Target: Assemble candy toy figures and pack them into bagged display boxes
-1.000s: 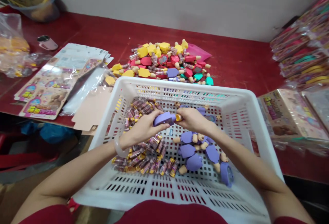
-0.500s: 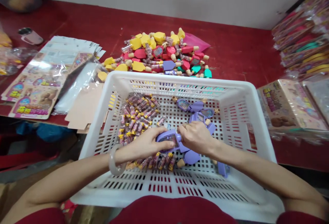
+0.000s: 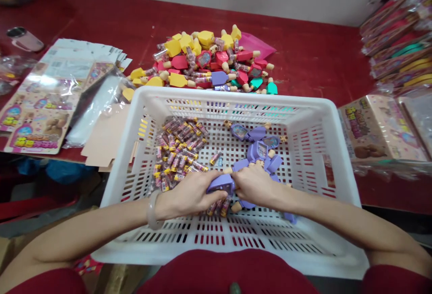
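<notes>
A purple toy piece (image 3: 221,183) is between my hands over the white basket (image 3: 236,269). My left hand (image 3: 194,193), a pale bangle at its wrist, grips the toy's left part with thumb in front. My right hand (image 3: 254,184) is closed on its right end, and the fingers hide that end. Small clear tubes with yellow caps (image 3: 180,145) lie heaped in the basket's left half. Several purple toys (image 3: 258,150) with tan ends lie at the right, some behind my right hand.
Beyond the basket, yellow, red and green toys (image 3: 205,58) are piled on the red table (image 3: 310,55). Printed cards (image 3: 40,125) and clear bags (image 3: 96,114) are at the left. Packaged toys (image 3: 401,46) and a printed box (image 3: 366,127) stand at the right. A cup (image 3: 25,38) is at far left.
The view has shifted slightly. The purple toy is tilted differently, and both hands have closed in around it, covering more of it and some of the tubes.
</notes>
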A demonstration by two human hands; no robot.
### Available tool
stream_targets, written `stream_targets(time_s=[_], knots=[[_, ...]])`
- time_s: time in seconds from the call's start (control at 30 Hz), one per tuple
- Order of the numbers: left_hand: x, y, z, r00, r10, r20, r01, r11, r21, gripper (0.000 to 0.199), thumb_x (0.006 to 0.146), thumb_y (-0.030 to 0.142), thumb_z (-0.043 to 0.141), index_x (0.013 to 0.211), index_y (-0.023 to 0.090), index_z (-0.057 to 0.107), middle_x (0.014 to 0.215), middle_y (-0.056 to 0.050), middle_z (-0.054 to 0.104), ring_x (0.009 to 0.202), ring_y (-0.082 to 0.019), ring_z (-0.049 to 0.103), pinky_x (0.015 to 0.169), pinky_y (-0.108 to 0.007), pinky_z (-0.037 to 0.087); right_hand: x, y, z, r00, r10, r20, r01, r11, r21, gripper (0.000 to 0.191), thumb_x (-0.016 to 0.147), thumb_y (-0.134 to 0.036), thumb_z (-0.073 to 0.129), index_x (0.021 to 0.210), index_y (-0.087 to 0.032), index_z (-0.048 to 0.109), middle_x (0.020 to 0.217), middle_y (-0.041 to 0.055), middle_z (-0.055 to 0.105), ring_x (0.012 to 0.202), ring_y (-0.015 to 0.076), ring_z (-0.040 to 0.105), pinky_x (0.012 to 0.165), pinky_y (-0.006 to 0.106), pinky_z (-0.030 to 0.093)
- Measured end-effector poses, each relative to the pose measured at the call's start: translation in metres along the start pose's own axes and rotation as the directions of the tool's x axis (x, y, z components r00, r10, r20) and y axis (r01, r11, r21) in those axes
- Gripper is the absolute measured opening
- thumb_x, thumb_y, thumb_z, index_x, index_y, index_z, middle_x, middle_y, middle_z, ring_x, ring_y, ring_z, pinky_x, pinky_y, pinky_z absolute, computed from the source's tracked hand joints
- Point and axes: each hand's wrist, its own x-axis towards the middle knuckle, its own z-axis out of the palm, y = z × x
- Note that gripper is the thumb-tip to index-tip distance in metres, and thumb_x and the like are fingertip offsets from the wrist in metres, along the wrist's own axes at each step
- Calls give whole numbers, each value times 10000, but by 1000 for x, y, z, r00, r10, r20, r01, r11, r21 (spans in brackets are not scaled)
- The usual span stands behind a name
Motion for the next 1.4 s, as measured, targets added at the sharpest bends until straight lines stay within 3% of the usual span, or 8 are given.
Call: stream_targets(time_s=[0.23,0.53,0.63,0.77,0.93,1.13,1.3,1.4], knots=[[6,-24,10,947,320,29,-277,769,576,424,982,371,424,1339,156,506,1143,-157,700,952,-263,688,774,-358,531,20,20,-2,963,-67,262,-31,935,353,133,766,-287,649,847,-196,700,661,15,691,616,177,638,546,233,342],[18,-18,-31,981,-44,187,45,999,-1,457,821,537,658,1125,196,635,975,-31,711,818,-210,666,707,-288,497,20,21,-5,999,-52,-7,52,999,-15,199,879,-222,522,977,-163,685,934,120,735,779,235,691,613,273,402],[20,-20,-39,980,33,-195,-12,994,108,669,827,578,649,1360,200,506,1320,-130,600,1142,-286,604,970,-408,472,28,44,-35,989,127,-71,-129,991,-25,152,859,-253,560,876,-185,695,834,109,729,750,254,681,611,286,410],[20,-19,-53,772,157,-616,-28,976,215,800,885,546,597,1521,197,260,1539,-179,368,1416,-309,373,1168,-494,293,47,94,-98,815,299,-496,-253,954,161,238,837,-320,627,1022,-176,664,855,96,702,777,253,649,663,317,451],[20,-18,-58,771,172,-614,-57,978,202,746,912,467,584,1520,197,247,1565,-164,342,1426,-299,369,1165,-486,324,70,104,-102,555,349,-755,-72,924,374,500,921,-386,551,1344,-140,447,1026,121,666,852,252,635,764,375,477],[24,-22,-59,785,247,-569,-59,943,329,611,916,364,585,1458,180,372,1466,-158,479,1350,-293,460,1128,-491,365,107,84,-8,890,360,-282,-378,925,-14,407,858,-272,601,1179,-27,554,1015,246,686,1043,357,599,814,395,440],[29,-25,-61,819,272,-506,-55,913,404,526,893,406,618,1349,165,511,1383,-150,562,1301,-295,497,1106,-481,366,90,68,-7,933,166,-318,-211,971,-112,335,809,-141,577,1129,-43,559,1097,238,671,1163,350,479,930,411,367],[31,-26,-63,892,132,-432,-26,970,242,656,786,523,708,1309,161,547,1252,-128,643,1155,-306,593,983,-441,458,72,44,-26,823,-168,-543,109,984,-140,233,885,-182,540,1115,-147,543,1291,167,613,1179,317,443,982,429,341]])
